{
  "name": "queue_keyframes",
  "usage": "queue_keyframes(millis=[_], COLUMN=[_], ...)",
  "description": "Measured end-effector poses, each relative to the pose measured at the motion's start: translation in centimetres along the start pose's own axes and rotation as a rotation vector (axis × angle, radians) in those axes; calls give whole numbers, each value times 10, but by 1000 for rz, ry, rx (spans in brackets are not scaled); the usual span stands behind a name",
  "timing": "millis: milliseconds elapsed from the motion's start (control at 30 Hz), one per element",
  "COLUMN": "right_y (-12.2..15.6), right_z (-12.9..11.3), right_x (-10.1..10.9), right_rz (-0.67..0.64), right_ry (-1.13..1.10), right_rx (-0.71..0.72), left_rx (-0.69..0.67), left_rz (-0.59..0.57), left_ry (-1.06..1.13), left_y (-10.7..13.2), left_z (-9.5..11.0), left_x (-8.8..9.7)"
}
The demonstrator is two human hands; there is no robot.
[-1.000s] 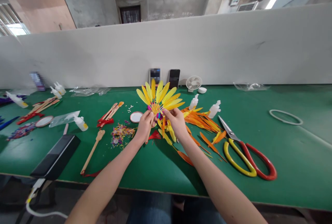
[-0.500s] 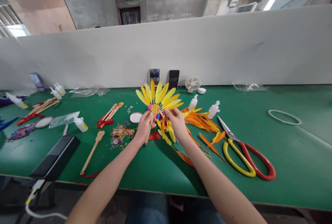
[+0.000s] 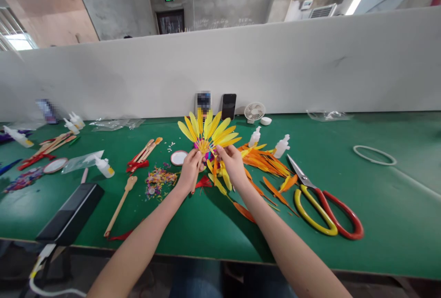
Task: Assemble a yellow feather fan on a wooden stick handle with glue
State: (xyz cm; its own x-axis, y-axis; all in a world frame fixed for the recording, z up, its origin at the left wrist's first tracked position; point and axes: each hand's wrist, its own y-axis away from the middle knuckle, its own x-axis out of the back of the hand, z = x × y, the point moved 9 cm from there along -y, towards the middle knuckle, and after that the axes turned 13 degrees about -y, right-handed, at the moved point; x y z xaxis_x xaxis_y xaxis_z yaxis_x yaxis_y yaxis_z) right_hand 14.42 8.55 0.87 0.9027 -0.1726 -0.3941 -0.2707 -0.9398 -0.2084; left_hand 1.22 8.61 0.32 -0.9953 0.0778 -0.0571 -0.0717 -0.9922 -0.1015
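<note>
A fan of yellow feathers spreads upward from a wooden handle, held over the table. My left hand is closed around the handle, just below where the quills meet. With thumb and fingers pinched, my right hand is at the right side of the feather bases; what lies between its fingertips is too small to tell. A red tassel lies beside the handle. Loose yellow feathers lie by my right wrist, and a pile of orange feathers spreads to its right.
Large scissors lie partly open at right. Glue bottles stand behind the feathers. Leftward are colourful shreds, a round white disc, a wooden stick and a black power bank. Phones and a small fan line the partition.
The whole view has shifted slightly, so things sit a little further left. Both hands stay at the feather fan in nearly the same pose.
</note>
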Motion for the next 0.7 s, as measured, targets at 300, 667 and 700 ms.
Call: queue_keyframes(millis=[300,667,700], right_y=[11,25,26], right_z=[8,21,22], right_x=[-25,-42,-43], right_rz=[-201,-360,-369], right_ry=[192,479,473], right_rx=[35,-21,-24], left_rx=[-4,24,19], left_rz=[144,212,211], left_ry=[100,141,141], left_y=[-4,-5,-5], left_z=[0,-4,-4], left_x=[18,27,27])
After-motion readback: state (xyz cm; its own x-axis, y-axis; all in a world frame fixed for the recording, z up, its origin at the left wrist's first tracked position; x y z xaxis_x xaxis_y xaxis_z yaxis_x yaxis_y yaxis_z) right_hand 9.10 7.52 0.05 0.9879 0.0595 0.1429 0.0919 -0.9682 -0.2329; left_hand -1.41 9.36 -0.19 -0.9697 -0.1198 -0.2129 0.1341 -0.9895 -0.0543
